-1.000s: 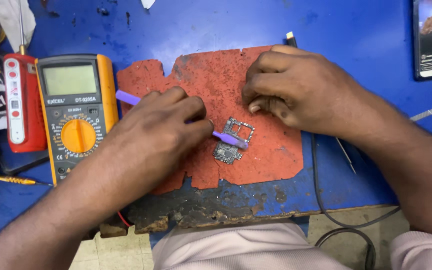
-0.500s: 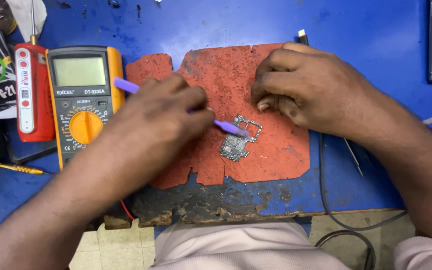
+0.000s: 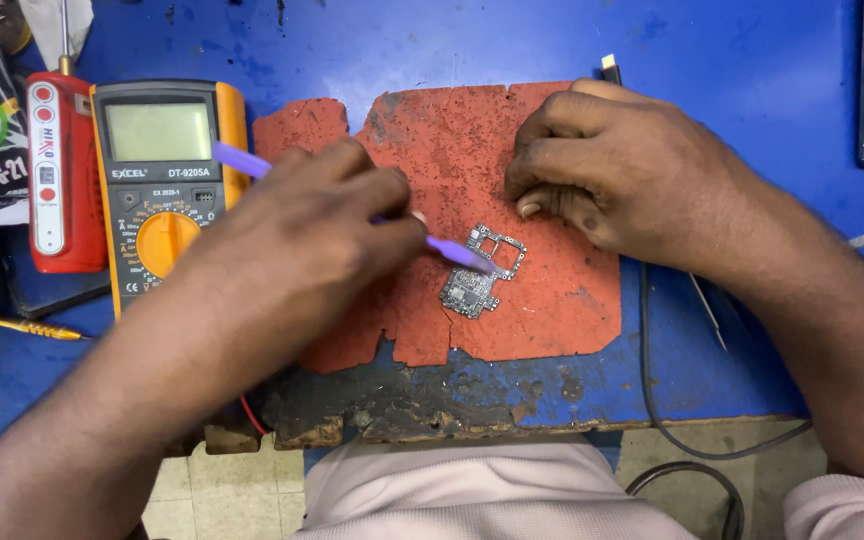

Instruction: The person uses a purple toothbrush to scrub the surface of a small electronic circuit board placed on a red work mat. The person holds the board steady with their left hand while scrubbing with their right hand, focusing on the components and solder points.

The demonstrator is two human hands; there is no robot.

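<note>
Now | circuit board [image 3: 482, 272] between hands | left hand [image 3: 322, 225] pen-grips purple tool [image 3: 457, 252]

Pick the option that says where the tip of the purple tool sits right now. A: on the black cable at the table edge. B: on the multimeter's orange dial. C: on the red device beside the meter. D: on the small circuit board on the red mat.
D: the left hand holds the purple tool with its tip on the small circuit board that lies on the red mat, away from the multimeter.
</note>
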